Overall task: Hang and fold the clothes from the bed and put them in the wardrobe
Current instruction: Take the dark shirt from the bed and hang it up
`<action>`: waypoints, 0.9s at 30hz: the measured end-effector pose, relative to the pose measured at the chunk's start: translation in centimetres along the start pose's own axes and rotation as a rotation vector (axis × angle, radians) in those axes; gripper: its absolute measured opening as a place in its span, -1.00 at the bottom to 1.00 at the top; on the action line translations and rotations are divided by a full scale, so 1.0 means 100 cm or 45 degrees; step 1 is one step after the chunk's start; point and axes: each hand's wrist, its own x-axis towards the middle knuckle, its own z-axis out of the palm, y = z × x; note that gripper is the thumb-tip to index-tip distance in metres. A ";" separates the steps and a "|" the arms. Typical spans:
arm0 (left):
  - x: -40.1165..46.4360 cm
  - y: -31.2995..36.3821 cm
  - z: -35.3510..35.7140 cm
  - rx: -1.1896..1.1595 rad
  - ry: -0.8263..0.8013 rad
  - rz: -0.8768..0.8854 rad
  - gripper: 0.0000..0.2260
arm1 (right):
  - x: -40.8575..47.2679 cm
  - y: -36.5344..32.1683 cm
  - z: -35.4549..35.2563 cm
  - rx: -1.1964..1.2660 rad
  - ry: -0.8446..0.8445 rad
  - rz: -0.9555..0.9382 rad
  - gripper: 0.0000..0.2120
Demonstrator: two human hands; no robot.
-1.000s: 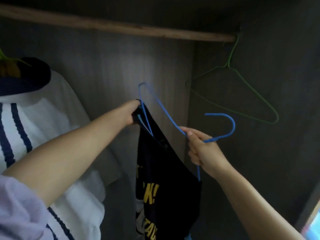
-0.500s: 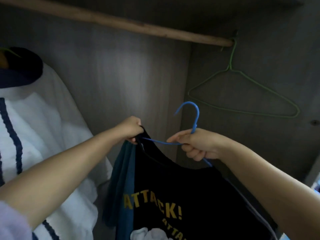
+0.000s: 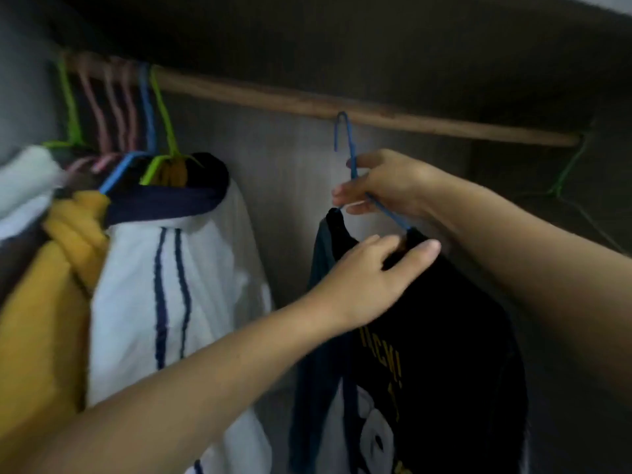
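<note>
A black T-shirt [image 3: 444, 336] with yellow lettering and a white print hangs on a blue wire hanger [image 3: 346, 138] inside the wardrobe. The hanger's hook reaches the underside of the wooden rod [image 3: 444, 126]; I cannot tell whether it sits over the rod. My right hand [image 3: 386, 183] pinches the hanger's neck just below the hook. My left hand [image 3: 369, 282] holds the shirt's collar between thumb and fingers, a little below the right hand.
Several clothed hangers [image 3: 119, 107] crowd the rod's left end, carrying a white jersey with navy stripes [image 3: 205, 268] and a yellow garment [image 3: 41, 319]. An empty green wire hanger [image 3: 567, 169] hangs at the rod's right end. The wardrobe's back wall shows between jersey and T-shirt.
The hanger with the T-shirt has risen from chest height up to the rod. My left hand moved from the hanger's left end to the collar. The view swung left.
</note>
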 end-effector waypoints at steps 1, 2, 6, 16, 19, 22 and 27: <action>-0.001 0.011 -0.009 0.002 0.067 -0.070 -0.58 | 0.005 -0.014 0.012 -0.184 -0.013 -0.111 -0.65; 0.000 0.022 -0.020 -0.001 0.139 -0.163 -0.53 | 0.010 -0.026 0.024 -0.329 -0.015 -0.212 -0.68; -0.003 0.047 -0.066 -0.015 0.436 -0.311 -0.82 | 0.032 -0.064 0.062 -0.439 0.064 -0.466 -0.65; -0.048 -0.010 -0.155 1.542 0.546 -0.517 -0.61 | 0.084 -0.071 0.159 -1.025 0.138 -0.562 -0.41; -0.071 -0.020 -0.161 1.869 0.403 -0.509 -0.52 | 0.092 -0.059 0.191 -1.304 -0.011 -0.320 -0.37; -0.083 -0.027 -0.158 2.026 0.294 -0.513 -0.51 | 0.093 -0.048 0.202 -1.264 0.010 -0.309 -0.51; -0.079 -0.020 -0.145 2.034 0.289 -0.514 -0.47 | 0.075 -0.018 0.175 -0.912 0.056 -0.502 -0.61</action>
